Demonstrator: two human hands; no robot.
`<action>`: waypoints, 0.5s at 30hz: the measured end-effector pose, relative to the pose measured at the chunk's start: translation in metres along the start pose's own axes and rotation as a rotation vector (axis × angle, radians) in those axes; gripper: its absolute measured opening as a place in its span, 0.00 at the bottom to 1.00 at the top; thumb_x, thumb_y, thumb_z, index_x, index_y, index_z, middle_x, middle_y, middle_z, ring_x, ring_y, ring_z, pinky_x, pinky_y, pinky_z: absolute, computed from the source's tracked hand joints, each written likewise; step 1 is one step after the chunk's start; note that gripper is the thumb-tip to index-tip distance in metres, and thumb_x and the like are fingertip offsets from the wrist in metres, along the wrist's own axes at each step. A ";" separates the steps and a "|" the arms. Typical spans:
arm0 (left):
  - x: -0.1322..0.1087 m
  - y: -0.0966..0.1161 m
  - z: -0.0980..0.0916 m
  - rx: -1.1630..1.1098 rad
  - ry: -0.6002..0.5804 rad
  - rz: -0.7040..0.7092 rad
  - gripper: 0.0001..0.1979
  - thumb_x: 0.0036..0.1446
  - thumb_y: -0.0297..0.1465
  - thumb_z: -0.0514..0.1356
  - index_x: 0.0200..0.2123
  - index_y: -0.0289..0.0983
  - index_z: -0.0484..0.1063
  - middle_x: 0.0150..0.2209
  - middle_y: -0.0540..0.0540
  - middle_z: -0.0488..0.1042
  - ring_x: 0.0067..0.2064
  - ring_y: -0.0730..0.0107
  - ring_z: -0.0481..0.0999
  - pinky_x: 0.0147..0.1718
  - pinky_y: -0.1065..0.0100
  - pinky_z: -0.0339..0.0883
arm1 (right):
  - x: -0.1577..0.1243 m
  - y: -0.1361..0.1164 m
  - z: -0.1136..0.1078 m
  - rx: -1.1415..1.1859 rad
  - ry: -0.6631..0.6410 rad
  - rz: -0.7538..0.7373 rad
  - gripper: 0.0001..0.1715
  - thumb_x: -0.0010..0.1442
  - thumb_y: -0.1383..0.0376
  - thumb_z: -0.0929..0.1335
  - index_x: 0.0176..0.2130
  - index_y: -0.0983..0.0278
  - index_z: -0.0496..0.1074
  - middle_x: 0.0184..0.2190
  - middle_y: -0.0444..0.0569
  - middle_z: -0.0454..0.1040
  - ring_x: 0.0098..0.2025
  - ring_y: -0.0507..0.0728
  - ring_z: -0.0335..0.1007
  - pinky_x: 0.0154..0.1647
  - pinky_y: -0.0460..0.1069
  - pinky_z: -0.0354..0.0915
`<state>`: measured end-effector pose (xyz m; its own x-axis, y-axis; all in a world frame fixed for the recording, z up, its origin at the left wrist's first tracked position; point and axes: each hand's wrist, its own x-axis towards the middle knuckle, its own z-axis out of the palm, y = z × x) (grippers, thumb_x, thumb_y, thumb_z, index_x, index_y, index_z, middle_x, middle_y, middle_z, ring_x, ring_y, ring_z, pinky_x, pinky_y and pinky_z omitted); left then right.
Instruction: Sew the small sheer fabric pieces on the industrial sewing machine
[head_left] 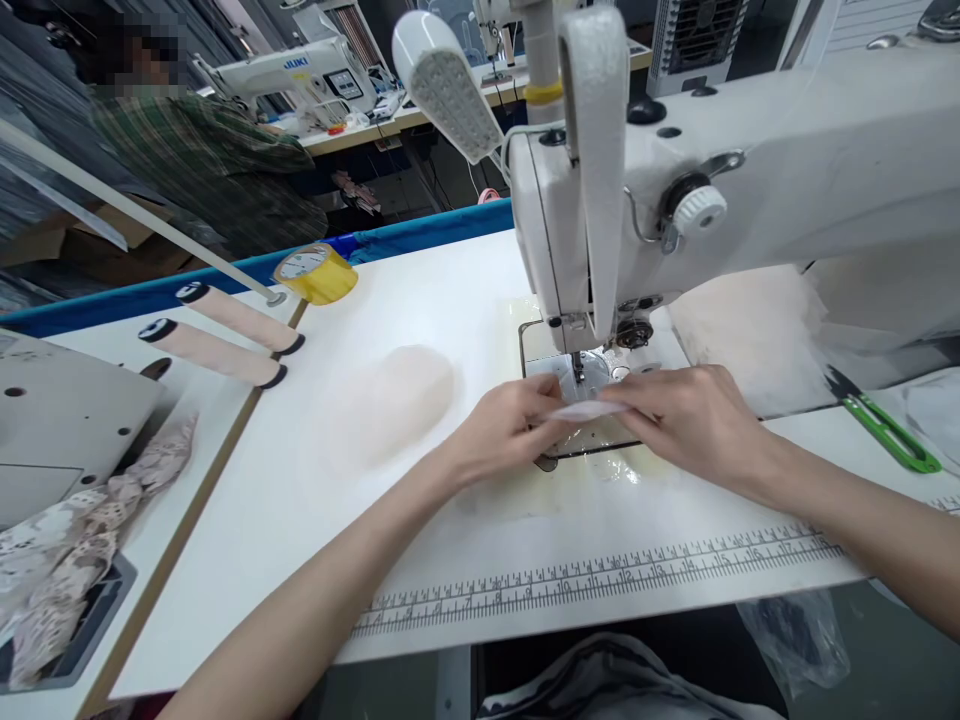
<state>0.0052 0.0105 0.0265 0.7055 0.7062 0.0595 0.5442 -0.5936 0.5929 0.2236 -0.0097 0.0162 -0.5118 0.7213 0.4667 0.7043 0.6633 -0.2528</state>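
A small folded piece of pale fabric (583, 411) is stretched between my two hands, just in front of the sewing machine's presser foot (578, 368). My left hand (514, 425) pinches its left end. At the other end, the fingers of my right hand (694, 425) are closed on it. Both hands are over the metal needle plate area of the sewing machine (574, 230). A pale, sheer fabric piece (397, 400) lies on the table left of my left hand. More pale fabric (750, 330) lies beneath the machine arm, behind my right hand.
Green thread snips (889, 425) lie at the right. A yellow tape roll (319, 272) and two thread cones (214, 352) are at the left, near patterned fabric (97, 540). A printed ruler (600, 580) runs along the front edge. Another person (202, 160) sits at a machine behind.
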 end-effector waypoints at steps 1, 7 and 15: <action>-0.005 0.001 0.005 0.093 0.033 0.063 0.18 0.64 0.34 0.50 0.29 0.36 0.77 0.26 0.49 0.64 0.25 0.75 0.64 0.23 0.71 0.59 | -0.001 -0.002 -0.001 -0.021 -0.033 -0.026 0.13 0.58 0.71 0.65 0.37 0.59 0.79 0.28 0.41 0.78 0.25 0.51 0.69 0.21 0.46 0.55; -0.027 0.011 0.032 0.701 0.275 0.386 0.13 0.62 0.28 0.54 0.47 0.32 0.73 0.42 0.41 0.76 0.41 0.61 0.73 0.35 0.62 0.65 | -0.004 -0.008 0.000 -0.098 -0.067 -0.211 0.10 0.55 0.73 0.66 0.30 0.63 0.78 0.37 0.44 0.80 0.45 0.58 0.71 0.44 0.52 0.61; -0.034 0.013 0.035 0.742 0.203 0.283 0.15 0.64 0.29 0.53 0.53 0.34 0.69 0.53 0.39 0.73 0.57 0.60 0.70 0.57 0.52 0.57 | -0.004 -0.008 -0.001 -0.091 -0.070 -0.224 0.16 0.60 0.75 0.62 0.31 0.64 0.77 0.33 0.44 0.80 0.42 0.54 0.73 0.45 0.51 0.60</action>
<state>0.0046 -0.0348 0.0042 0.8040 0.5050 0.3139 0.5667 -0.8106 -0.1476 0.2205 -0.0184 0.0167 -0.6903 0.5727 0.4421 0.6094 0.7896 -0.0714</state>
